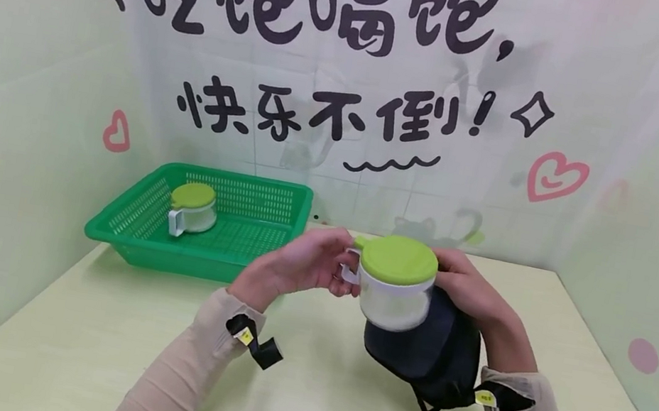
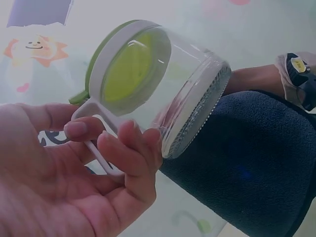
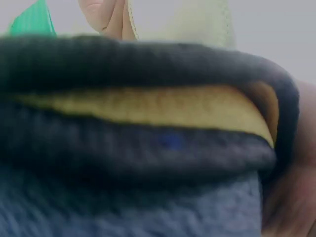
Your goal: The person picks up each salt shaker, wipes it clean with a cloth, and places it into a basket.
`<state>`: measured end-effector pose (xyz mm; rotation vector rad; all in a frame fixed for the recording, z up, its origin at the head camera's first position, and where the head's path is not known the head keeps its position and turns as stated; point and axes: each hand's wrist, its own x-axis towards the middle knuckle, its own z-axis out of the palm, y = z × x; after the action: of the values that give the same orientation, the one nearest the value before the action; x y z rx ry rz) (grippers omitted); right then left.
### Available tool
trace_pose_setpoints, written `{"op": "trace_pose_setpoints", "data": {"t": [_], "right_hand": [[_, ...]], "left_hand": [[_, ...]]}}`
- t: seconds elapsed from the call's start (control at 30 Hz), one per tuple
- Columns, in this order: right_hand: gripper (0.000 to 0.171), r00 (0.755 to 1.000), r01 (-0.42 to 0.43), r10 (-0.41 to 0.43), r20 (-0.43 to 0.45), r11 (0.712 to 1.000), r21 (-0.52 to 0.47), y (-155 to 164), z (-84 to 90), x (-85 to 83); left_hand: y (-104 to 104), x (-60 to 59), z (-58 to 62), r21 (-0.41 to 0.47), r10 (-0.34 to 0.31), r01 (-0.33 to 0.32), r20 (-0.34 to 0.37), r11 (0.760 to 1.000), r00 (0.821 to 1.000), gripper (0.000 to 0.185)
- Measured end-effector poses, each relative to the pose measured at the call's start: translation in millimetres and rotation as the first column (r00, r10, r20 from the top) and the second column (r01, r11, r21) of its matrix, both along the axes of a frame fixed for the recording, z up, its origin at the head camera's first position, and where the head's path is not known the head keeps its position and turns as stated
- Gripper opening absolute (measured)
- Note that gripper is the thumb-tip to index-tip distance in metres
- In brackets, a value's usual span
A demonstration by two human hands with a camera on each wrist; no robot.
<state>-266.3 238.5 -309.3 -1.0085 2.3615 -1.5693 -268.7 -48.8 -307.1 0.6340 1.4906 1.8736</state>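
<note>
A clear glass seasoning jar [image 1: 394,302] with a green lid [image 1: 400,260] and a white handle is held up above the table. My left hand [image 1: 320,261] grips its handle, fingers curled round it; in the left wrist view the jar [image 2: 190,69] leans to one side. From my right hand [image 1: 467,285] hangs a dark navy cloth [image 1: 442,349] with black edging and a loop, close against the jar. Part of that hand is hidden behind jar and cloth. The right wrist view shows the cloth's black edge [image 3: 148,61] with yellow lining, very near and blurred.
At the back left of the pale table [image 1: 297,409] stands a green plastic basket [image 1: 166,259]. Inside it sits a similar green-lidded jar [image 1: 198,217] with a white handle. A printed wall hanging [image 1: 299,71] closes off the back, and fabric walls flank both sides.
</note>
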Motion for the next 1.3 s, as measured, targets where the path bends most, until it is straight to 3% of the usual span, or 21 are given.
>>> {"op": "trace_pose_setpoints", "data": {"t": [0.17, 0.3, 0.5, 0.77, 0.87, 0.97, 1.13, 1.3], "right_hand": [[0.024, 0.995, 0.044, -0.044, 0.086, 0.999, 0.003, 3, 3.9, 2.7], [0.027, 0.993, 0.07, -0.071, 0.09, 0.997, 0.013, 8, 6.4, 3.6], [0.028, 0.989, 0.116, -0.117, 0.091, 0.993, 0.015, 12, 9.7, 4.5], [0.027, 0.994, 0.069, -0.073, 0.084, 0.996, 0.055, 4, 5.1, 2.9], [0.024, 0.984, 0.065, -0.063, 0.167, 0.998, -0.006, -4, -0.7, 0.8], [0.023, 0.966, 0.064, -0.03, 0.258, 0.99, -0.127, -12, -8.4, -1.1], [0.026, 0.94, 0.088, 0.013, 0.341, 0.956, -0.281, -23, -18.7, -2.4], [0.028, 0.917, 0.188, -0.029, 0.397, 0.911, -0.367, -33, -23.7, -3.3]], "left_hand": [[-3, -2.9, -0.6, 0.027, 0.056, -0.057, 0.027, 0.998, 0.998, 0.025], [-5, -4.1, 1.4, 0.02, 0.124, -0.125, 0.033, 0.992, 0.992, 0.033], [-10, -6.3, 3.4, 0.049, 0.243, -0.246, 0.059, 0.968, 0.968, 0.037], [-7, -6.3, 4.5, 0.114, 0.286, -0.291, 0.059, 0.95, 0.956, 0.023], [-6, -5.4, 4.9, 0.122, 0.298, -0.301, 0.039, 0.946, 0.954, 0.017], [-6, -3.8, 5.4, 0.127, 0.308, -0.309, 0.025, 0.943, 0.951, 0.019], [-8, -1.2, 7.5, 0.149, 0.308, -0.306, 0.015, 0.94, 0.951, 0.023], [-8, 1.7, 11.2, 0.154, 0.31, -0.311, 0.036, 0.938, 0.95, 0.016]]}}
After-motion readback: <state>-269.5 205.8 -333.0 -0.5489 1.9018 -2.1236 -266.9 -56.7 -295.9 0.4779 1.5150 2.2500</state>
